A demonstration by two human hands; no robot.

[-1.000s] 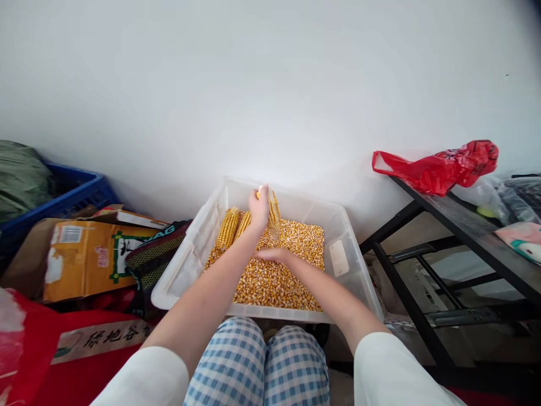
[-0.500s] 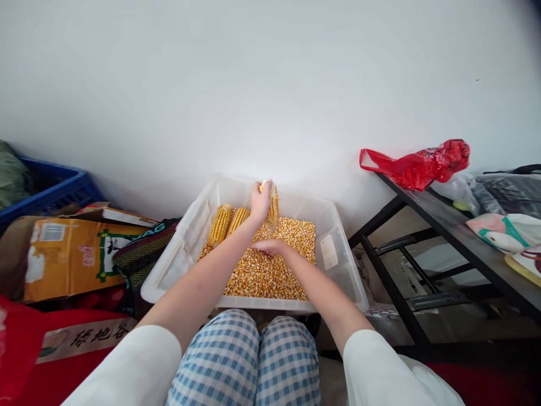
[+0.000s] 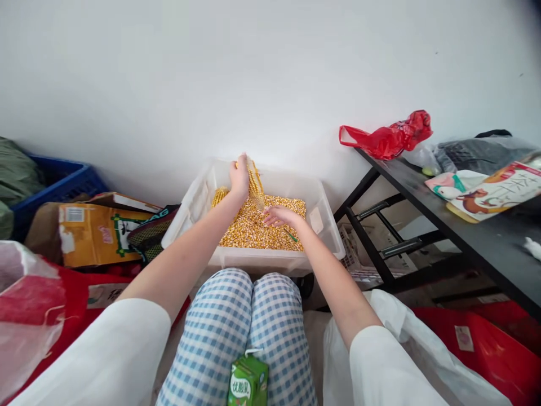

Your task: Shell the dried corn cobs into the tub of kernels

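Observation:
My left hand (image 3: 240,179) is closed round a corn cob (image 3: 255,183), held slanting over a translucent plastic bin (image 3: 198,198). Part of the cob shows yellow rows of kernels, and a paler strip runs along it. My right hand (image 3: 282,216), fingers apart and slightly bent, is by the cob's lower end, just over loose corn kernels (image 3: 257,234) in the bin. A small thin green thing (image 3: 291,235) lies on the kernels below that hand; its kind is unclear. Another corn cob (image 3: 220,195) rests at the bin's left side, partly hidden by my left arm.
Left of the bin are a cardboard box (image 3: 91,234) and a blue crate (image 3: 76,177). A black table (image 3: 435,217) on the right bears a red plastic bag (image 3: 389,138). A green drink carton (image 3: 248,380) sits between my legs. A white wall rises behind the bin.
My view has tipped down, bringing the drink carton into sight. My right hand has lifted off the kernels, uncovering the green thing. My left hand still holds the cob.

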